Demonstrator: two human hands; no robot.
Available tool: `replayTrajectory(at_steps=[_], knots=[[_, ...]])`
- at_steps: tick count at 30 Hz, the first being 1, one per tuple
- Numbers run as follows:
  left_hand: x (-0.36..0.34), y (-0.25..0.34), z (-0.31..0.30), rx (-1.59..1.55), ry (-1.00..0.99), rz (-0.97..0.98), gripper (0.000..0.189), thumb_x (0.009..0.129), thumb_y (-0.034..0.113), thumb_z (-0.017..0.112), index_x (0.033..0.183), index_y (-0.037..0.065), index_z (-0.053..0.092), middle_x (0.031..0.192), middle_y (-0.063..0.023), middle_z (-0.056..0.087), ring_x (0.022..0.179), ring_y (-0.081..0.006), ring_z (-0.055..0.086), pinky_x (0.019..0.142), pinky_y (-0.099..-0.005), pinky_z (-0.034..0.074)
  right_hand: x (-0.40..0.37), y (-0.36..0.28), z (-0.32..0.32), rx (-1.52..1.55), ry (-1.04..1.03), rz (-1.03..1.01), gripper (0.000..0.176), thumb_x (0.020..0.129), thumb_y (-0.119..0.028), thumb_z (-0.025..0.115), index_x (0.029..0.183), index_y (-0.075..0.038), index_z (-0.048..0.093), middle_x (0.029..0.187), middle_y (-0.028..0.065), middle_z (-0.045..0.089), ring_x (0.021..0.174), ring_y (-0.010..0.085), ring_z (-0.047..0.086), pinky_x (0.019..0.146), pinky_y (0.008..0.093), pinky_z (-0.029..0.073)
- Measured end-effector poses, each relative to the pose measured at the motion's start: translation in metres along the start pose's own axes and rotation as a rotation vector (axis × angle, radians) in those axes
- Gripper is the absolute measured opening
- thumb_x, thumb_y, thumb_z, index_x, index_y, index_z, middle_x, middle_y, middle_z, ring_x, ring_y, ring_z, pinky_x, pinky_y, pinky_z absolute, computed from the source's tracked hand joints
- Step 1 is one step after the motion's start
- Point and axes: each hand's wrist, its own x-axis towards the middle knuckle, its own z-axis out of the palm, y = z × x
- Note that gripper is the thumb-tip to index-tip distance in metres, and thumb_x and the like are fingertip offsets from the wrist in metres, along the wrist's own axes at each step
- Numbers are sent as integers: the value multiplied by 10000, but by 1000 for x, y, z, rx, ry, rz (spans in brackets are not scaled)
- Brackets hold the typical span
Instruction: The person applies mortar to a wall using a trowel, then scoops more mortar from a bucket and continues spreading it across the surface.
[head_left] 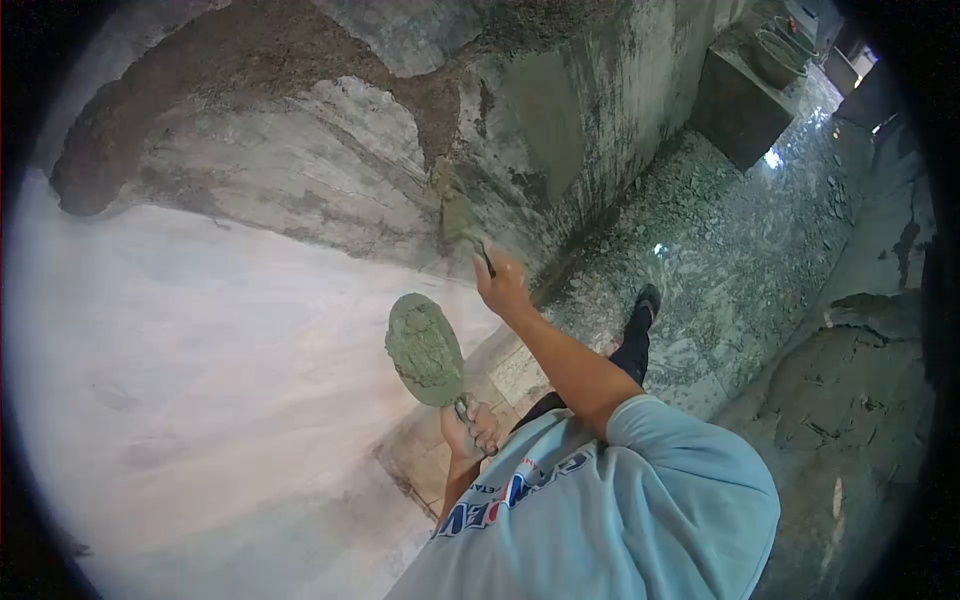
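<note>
Evidently the two hands are apart, each clamped on its own tool. The left hand [470,430], near 6 o'clock, grips the handle of an oval plasterer's paddle [424,350], whose blade points toward 11 and carries a thick heap of grey-green mortar [422,345]. It is probably held face-up so the heap stays on, and close to the other hand for a short reach. The right hand [507,287], just above centre, closes round the handle of a small trowel [456,217]; its blade lies toward 12 against the rough grey wall [340,170], seemingly angled to press or spread along the surface, though exact contact is hard to tell. Smooth pale wall [200,330] spreads toward 9; rubble [740,240] litters the floor between 2 and 3.
</note>
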Motion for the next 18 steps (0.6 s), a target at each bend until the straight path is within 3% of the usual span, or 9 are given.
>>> replayTrajectory(at_steps=[3, 6, 10, 12, 15, 18], knots=[[0, 1, 4, 6, 11, 4, 590, 1057, 597, 269, 719, 135, 413, 447, -12, 302, 289, -143, 249, 253, -308, 244, -19, 7, -11, -26, -4, -5, 324, 972, -157, 631, 1261, -14, 651, 911, 232, 690, 772, 423, 658, 689, 438, 517], [2, 0, 2, 9, -31, -3, 588, 1053, 604, 280, 718, 138, 411, 449, -11, 303, 290, -142, 250, 252, -308, 240, -17, 3, -20, 41, 128, -62, 332, 976, -161, 626, 1274, -18, 651, 884, 229, 684, 736, 395, 667, 664, 437, 510], [3, -2, 1, 11, -25, -28, 587, 1050, 608, 284, 718, 141, 406, 449, -7, 304, 294, -140, 248, 252, -314, 224, 24, -35, -28, 156, 152, -76, 332, 975, -152, 623, 1283, -30, 655, 872, 221, 681, 706, 357, 653, 650, 414, 507], [2, -3, 6, 62, -8, -8, 583, 1053, 601, 281, 720, 139, 407, 450, -6, 301, 296, -140, 249, 253, -316, 221, 41, -40, -19, 171, 233, -190, 325, 976, -152, 622, 1276, -33, 660, 852, 208, 675, 669, 328, 625, 638, 399, 498], [-2, -2, 11, 101, 17, 3, 577, 1057, 591, 276, 723, 139, 407, 450, -5, 296, 297, -141, 244, 258, -317, 227, 40, -42, -11, 169, 121, -84, 304, 978, -169, 627, 1236, -14, 669, 816, 207, 650, 627, 319, 576, 605, 402, 468], [-2, -3, 6, 84, 25, 6, 571, 1058, 583, 268, 723, 141, 406, 448, -6, 288, 298, -144, 240, 259, -318, 235, 11, 1, 17, 109, 90, -83, 293, 983, -189, 623, 1208, -10, 675, 770, 212, 614, 604, 308, 541, 584, 412, 437]])
